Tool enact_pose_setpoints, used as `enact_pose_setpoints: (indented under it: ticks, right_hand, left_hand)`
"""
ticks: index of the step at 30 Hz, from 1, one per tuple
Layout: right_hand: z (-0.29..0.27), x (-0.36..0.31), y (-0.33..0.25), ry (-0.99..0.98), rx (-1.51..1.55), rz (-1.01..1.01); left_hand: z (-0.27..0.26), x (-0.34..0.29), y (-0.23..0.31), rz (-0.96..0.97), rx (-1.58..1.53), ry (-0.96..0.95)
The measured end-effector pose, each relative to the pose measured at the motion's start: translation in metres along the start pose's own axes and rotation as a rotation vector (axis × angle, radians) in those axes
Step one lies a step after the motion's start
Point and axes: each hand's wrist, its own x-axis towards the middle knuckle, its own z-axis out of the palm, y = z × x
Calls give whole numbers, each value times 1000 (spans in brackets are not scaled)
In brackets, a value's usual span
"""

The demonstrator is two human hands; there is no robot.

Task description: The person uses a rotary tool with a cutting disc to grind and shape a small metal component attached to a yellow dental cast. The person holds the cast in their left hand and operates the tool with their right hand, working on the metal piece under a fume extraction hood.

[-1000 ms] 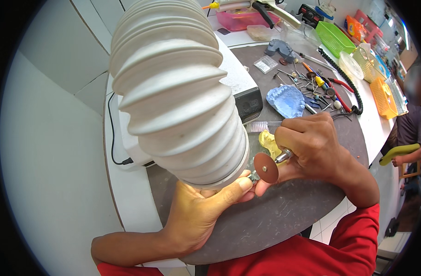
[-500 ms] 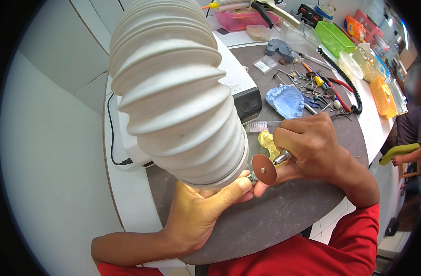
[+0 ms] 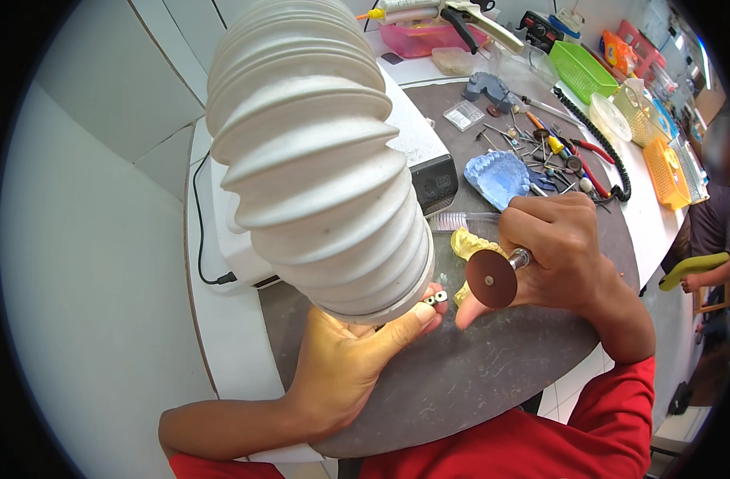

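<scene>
Below the mouth of a wide white corrugated hose (image 3: 325, 184), my left hand (image 3: 345, 359) pinches a small dental bridge (image 3: 437, 298), metallic with whitish hollow units, between thumb and fingers. The hose hides part of those fingers. My right hand (image 3: 552, 251) is wrapped round a rotary handpiece (image 3: 520, 258), whose body is mostly hidden in the grip. A reddish-brown cutting disc (image 3: 492, 279) on its tip faces me, apart from the bridge. Behind the disc lies a yellow dental cast (image 3: 465, 243), partly covered by it. A clear-handled brush (image 3: 453, 222) rests just beyond the cast.
A blue dental cast (image 3: 496, 177) lies farther back, beside scattered burs and red-handled pliers (image 3: 595, 152). A coiled black cord (image 3: 600, 132) runs along the right. Green (image 3: 582, 70) and orange baskets (image 3: 666, 169) stand behind. A person's hand (image 3: 690, 283) shows at far right.
My right hand has moved right with the handpiece, taking the disc away from the bridge. The bridge now shows more plainly in my left fingers. The view has shifted slightly.
</scene>
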Motion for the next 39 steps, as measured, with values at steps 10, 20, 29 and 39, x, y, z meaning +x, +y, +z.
enact_pose_setpoints:
  ticks: [10, 20, 29, 39]
  right_hand:
    - [1, -3, 4, 29, 23, 5]
    - [3, -2, 2, -3, 48, -38]
    - [9, 0, -2, 18, 82, -51]
    - [8, 0, -3, 4, 64, -43]
  left_hand:
    - [-2, 3, 0, 25, 57, 18]
    - [-5, 2, -1, 7, 53, -39]
    - [-4, 0, 3, -52, 60, -104]
    - [-4, -1, 3, -52, 52, -113]
